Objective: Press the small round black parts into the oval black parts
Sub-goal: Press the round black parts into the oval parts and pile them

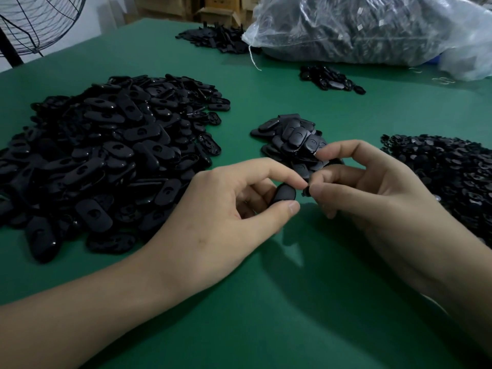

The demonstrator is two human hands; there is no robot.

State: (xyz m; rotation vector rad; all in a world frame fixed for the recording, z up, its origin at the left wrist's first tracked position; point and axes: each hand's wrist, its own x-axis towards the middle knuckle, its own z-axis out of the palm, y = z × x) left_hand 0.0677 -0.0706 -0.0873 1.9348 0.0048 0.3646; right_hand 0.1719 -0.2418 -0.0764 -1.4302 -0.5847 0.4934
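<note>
oval black part point(285, 194) is gripped between thumb and forefinger of left hand point(239, 206), over green table point(266, 302) | small round black part point(305, 192) is pinched by right hand point(372, 193) at the oval's right end; contact cannot be told | round part is mostly hidden by fingertips | pile of round parts point(447, 169) is cut off at right edge

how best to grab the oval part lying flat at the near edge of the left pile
Likely pinch the oval part across its two long edges, coming from above: it lies flat on top, hole up, and that is its narrow span.
</note>
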